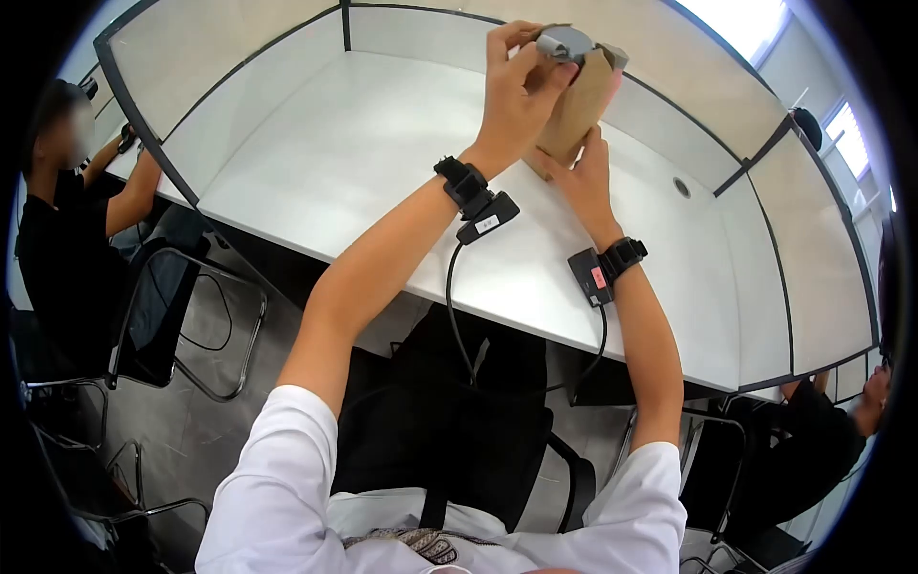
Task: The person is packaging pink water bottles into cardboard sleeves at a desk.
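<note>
Above the far part of the desk, a tall brown cardboard box point(577, 110) is held up, tilted, with flaps sticking out at its top end. My right hand point(585, 182) grips its lower end, thumb and fingers closed about it. At the upper end, my left hand point(521, 91) is closed with thumb and fingers around a grey, shiny, rounded piece point(569, 43) that has a curled part. That piece sits against the box's top; its exact kind cannot be made out. Both wrists wear black straps with small cabled modules.
The white desk point(402, 124) is ringed by low partitions point(244, 124), with a round cable hole point(681, 187) at the right. One person point(72, 220) sits at the left and another point(813, 450) at the right. Cables point(454, 306) hang from my wrists past the desk edge.
</note>
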A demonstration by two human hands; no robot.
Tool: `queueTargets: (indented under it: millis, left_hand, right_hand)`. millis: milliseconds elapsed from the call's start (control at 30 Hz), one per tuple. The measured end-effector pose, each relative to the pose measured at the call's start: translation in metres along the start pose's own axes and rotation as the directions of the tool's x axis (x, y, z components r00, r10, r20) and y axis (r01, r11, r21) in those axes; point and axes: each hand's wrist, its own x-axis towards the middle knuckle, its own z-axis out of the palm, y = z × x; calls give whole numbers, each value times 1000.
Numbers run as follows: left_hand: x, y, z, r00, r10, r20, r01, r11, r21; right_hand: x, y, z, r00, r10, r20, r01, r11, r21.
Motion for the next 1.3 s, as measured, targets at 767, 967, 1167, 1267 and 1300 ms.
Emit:
queueTargets:
  millis: [767,967,1167,1267,1300]
  left_hand:
    - [11,-15,41,992,123,10,-121,986,-118]
    - [10,-27,36,976,201,86,-205,978,46]
    - [9,-19,33,967,251,50,-255,961,108]
    - [9,-17,32,973,230,5,-230,972,58]
    - [8,-15,31,977,215,-11,-215,976,29]
  right_hand:
    - [-6,9,5,988,155,-1,-152,972,181]
    - [-5,9,5,982,186,17,-185,965,183]
    - [-7,7,3,990,139,26,-142,979,146]
    - [-7,-1,-1,993,114,37,-120,959,258]
    - [-7,0,-1,992,118,53,-129,945,300]
